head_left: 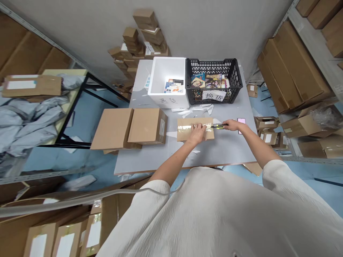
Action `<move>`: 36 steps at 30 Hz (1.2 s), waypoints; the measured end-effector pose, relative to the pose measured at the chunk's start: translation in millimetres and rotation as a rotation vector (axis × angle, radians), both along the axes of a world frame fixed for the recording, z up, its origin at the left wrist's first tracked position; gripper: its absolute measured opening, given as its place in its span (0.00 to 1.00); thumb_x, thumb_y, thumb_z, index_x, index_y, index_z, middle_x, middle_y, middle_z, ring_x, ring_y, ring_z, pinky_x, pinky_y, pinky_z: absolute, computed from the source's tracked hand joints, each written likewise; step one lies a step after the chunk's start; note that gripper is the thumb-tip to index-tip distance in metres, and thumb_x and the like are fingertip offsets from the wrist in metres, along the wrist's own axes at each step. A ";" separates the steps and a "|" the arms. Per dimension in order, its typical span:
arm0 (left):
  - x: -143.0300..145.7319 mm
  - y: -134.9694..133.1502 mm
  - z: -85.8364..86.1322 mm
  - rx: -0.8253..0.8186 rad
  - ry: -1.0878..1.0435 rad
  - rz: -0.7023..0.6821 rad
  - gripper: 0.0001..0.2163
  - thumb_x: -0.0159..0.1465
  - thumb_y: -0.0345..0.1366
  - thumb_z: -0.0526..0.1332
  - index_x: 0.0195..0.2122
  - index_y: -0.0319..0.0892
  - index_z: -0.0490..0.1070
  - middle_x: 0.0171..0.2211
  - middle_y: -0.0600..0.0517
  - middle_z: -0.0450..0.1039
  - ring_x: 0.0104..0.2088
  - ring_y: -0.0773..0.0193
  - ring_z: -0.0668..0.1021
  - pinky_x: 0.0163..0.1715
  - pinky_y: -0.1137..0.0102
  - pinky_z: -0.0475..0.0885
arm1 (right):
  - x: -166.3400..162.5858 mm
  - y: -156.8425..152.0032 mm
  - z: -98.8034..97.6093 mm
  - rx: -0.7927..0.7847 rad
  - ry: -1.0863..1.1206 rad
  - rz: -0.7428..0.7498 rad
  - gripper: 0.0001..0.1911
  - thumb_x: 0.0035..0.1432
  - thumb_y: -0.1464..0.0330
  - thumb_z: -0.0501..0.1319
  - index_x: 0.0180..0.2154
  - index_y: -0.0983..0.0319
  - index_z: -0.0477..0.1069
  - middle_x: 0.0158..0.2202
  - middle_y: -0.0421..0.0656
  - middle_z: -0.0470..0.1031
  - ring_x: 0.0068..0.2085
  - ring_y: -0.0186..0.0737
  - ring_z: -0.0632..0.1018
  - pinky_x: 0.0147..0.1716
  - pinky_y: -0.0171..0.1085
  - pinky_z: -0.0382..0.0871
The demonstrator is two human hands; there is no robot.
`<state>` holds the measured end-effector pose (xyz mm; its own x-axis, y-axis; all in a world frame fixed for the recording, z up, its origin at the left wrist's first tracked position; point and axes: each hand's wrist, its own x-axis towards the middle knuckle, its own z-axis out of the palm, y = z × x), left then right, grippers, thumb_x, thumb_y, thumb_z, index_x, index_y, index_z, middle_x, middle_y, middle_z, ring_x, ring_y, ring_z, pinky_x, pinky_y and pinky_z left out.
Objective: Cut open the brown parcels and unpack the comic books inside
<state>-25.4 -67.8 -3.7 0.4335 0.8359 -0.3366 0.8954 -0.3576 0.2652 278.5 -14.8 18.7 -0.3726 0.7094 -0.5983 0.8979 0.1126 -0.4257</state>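
Note:
A small cardboard box [183, 132] with clear tape along its top lies on the grey table in front of me. My left hand [197, 133] presses on its top, fingers bent over the tape; whether it grips a flap or tape end I cannot make out. My right hand [230, 125] is closed around a black and yellow utility knife [220, 126]. The knife points left, and its tip meets the taped right end of the box. A phone [241, 123] with a lit pink screen lies just beyond my right hand.
At the table's [150, 160] back stand a white foam box [167, 96] and a black crate [214, 92], both holding books. Two bigger cartons [146, 125] sit at its left end, one overhanging. Paper scraps [184, 111] lie behind the small box. Shelves with cartons [293, 67] flank the table.

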 end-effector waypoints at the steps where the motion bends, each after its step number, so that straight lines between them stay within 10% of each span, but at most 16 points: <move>1: -0.1 -0.1 0.3 0.001 -0.002 -0.001 0.32 0.63 0.42 0.79 0.65 0.48 0.69 0.67 0.38 0.69 0.69 0.37 0.75 0.81 0.41 0.48 | 2.9 -2.6 -1.6 -0.040 0.036 -0.032 0.14 0.72 0.61 0.64 0.51 0.60 0.83 0.41 0.45 0.86 0.39 0.42 0.81 0.37 0.34 0.68; 10: 0.3 0.9 -0.7 -0.024 -0.010 0.010 0.32 0.64 0.42 0.79 0.65 0.49 0.69 0.68 0.37 0.68 0.70 0.38 0.75 0.82 0.39 0.46 | 5.3 -33.4 -18.4 -0.205 0.302 -0.294 0.17 0.69 0.51 0.67 0.42 0.59 0.78 0.30 0.39 0.78 0.24 0.32 0.68 0.21 0.32 0.59; 18: -1.3 1.5 -3.4 -0.028 -0.030 0.020 0.34 0.62 0.42 0.81 0.66 0.50 0.70 0.67 0.38 0.68 0.69 0.37 0.74 0.81 0.38 0.44 | 5.3 -50.7 -25.4 -0.231 0.469 -0.316 0.21 0.67 0.47 0.69 0.38 0.59 0.76 0.31 0.40 0.80 0.33 0.38 0.79 0.32 0.32 0.73; 36: -2.5 1.9 -1.0 -0.030 -0.028 0.016 0.33 0.63 0.43 0.80 0.67 0.51 0.70 0.67 0.39 0.68 0.65 0.39 0.77 0.81 0.38 0.45 | -7.6 -65.0 -24.1 -0.225 0.495 -0.426 0.23 0.68 0.47 0.71 0.36 0.58 0.73 0.28 0.39 0.78 0.30 0.37 0.78 0.29 0.31 0.72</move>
